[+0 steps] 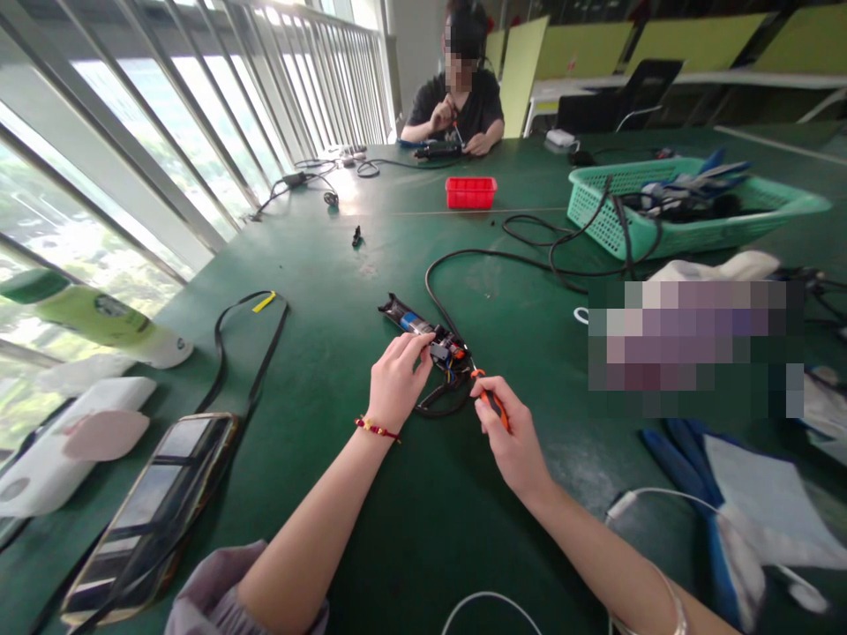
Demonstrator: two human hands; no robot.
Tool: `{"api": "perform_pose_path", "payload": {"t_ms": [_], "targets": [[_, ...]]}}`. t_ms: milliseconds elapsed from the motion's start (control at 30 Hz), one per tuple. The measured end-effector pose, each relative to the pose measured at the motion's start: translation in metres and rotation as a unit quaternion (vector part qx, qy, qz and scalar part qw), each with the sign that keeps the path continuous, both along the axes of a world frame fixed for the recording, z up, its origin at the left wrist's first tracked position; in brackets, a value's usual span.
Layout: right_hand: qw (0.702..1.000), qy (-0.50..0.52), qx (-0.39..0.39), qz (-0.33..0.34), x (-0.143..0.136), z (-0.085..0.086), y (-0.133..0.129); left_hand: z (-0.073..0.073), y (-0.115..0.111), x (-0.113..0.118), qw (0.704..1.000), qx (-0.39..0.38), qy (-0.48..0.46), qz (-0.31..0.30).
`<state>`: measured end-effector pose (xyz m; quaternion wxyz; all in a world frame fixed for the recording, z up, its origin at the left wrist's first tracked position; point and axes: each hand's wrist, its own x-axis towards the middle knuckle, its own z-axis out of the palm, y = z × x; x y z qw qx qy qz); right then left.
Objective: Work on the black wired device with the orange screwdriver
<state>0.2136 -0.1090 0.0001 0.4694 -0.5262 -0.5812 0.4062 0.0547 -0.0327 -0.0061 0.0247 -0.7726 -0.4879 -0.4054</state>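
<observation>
An opened black device (411, 323) with a blue and silver cylindrical part and coloured wires lies on the green table (318, 370). My left hand (399, 375) rests on its near side, fingers closed on the wired end. In my right hand (506, 428) is an orange and black screwdriver (493, 404), its handle gripped and its shaft pointing up-left to the device's right end. The exact spot the tip touches is too small to tell. A black cable (433, 265) runs from behind the device toward the right.
Ahead are a red box (470, 193) and a green basket (694, 231) of tools and cables. A bottle (99, 317) and a phone (155, 511) lie left, blue-white gloves (721, 511) right. Across the table a person (456, 106) works with a tool.
</observation>
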Motion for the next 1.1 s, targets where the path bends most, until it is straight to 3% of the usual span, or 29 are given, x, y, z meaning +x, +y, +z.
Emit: {"api": "perform_pose_path", "payload": {"t_ms": [633,833,1100], "targets": [[1.000,-0.004,0.000,0.000,0.0002,-0.0003,0.0000,0.0006,-0.0018,-0.0019,1.000,0.016,0.000,-0.008],[1.000,-0.004,-0.001,-0.004,0.0004,0.0004,0.0001,0.0017,-0.0040,-0.0012,0.995,-0.030,0.022,-0.088],[1.000,-0.005,-0.002,-0.004,-0.0004,0.0011,0.0003,-0.0016,0.0003,-0.0015,0.994,-0.031,0.007,-0.103]]}}
